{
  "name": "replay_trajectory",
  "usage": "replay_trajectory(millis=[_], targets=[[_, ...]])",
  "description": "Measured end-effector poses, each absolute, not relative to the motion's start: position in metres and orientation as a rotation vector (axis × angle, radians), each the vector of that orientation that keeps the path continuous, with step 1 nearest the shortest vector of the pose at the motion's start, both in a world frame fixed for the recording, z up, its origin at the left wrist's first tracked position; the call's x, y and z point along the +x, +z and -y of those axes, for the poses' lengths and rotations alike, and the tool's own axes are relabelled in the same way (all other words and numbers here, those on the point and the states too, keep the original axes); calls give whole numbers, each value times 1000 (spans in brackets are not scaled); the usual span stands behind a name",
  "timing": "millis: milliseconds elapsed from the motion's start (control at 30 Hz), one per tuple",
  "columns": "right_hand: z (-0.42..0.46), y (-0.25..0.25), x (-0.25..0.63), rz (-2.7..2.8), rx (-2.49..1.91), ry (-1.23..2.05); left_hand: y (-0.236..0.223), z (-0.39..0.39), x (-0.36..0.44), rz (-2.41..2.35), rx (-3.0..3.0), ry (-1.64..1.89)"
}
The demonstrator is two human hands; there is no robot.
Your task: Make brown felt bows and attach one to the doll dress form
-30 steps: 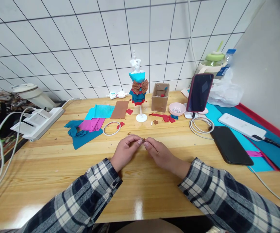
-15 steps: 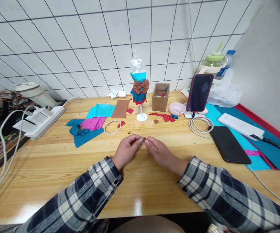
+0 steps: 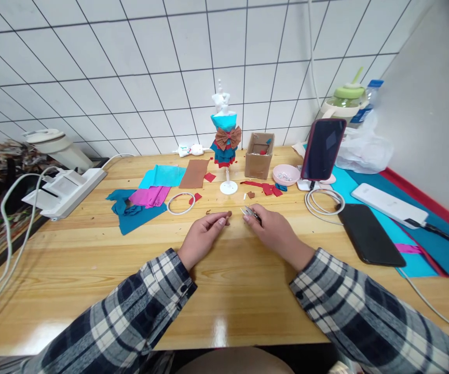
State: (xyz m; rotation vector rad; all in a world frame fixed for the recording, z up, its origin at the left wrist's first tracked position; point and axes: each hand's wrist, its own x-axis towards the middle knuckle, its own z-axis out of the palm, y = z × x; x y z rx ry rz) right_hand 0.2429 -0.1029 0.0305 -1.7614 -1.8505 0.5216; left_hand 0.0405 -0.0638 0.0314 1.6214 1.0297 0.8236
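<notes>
My left hand (image 3: 203, 236) rests on the wooden table (image 3: 92, 259) and pinches a tiny brown scrap (image 3: 228, 214) between thumb and finger. A little to its right, my right hand (image 3: 273, 231) is closed on small metal snips (image 3: 248, 211) whose tips point left toward the scrap. Behind them stands a small white mannequin (image 3: 224, 135) on a stand, dressed in blue and red cloth with a brown bow.
Blue, magenta and brown cloth pieces (image 3: 150, 195) and a white ring (image 3: 180, 203) lie at left. A cardboard box (image 3: 259, 148), a pink bowl (image 3: 285, 174), an upright phone (image 3: 323, 148), a cable coil (image 3: 323, 200), a flat black phone (image 3: 370, 234) lie at right.
My hands were together working the scrap. They have moved apart, the right hand shifting right and up with the snips showing.
</notes>
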Motion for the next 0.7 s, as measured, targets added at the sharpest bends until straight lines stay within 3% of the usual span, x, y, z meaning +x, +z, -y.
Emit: replay_trajectory(millis=[300,533,700], targets=[[97,27,253,2003,-1769,130,24,61,39,-1033,1703,794],[99,28,236,1524,-1514,899,22,64,40,-1028,2020,818],[101,28,230,1427,-1423,1003,27,67,42,-1035,2200,757]])
